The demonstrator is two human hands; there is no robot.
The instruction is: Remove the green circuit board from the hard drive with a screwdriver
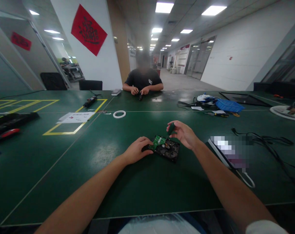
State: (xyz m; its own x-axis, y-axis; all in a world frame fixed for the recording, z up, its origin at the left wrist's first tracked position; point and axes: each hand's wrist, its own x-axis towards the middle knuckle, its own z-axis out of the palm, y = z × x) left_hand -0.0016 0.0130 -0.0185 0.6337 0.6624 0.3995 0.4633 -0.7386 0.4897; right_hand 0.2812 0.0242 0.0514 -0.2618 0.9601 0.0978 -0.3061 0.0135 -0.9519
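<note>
A hard drive (169, 151) lies on the green table with its underside up, showing a green circuit board (159, 140) at its left part. My left hand (139, 150) grips the drive's left end between thumb and fingers. In my right hand (182, 134) is a screwdriver (171, 128) with a dark green handle, held upright and slightly tilted. Its shaft points down at the drive near the board's right edge. Whether the tip sits in a screw is too small to tell.
A white ring (119, 114) and a paper sheet (76, 117) lie to the left. At the right are a blurred device (229, 152), black cables (266, 141) and a blue basket (229, 105). Across the table (108, 185) sits another person (142, 78), hands on a small dark object.
</note>
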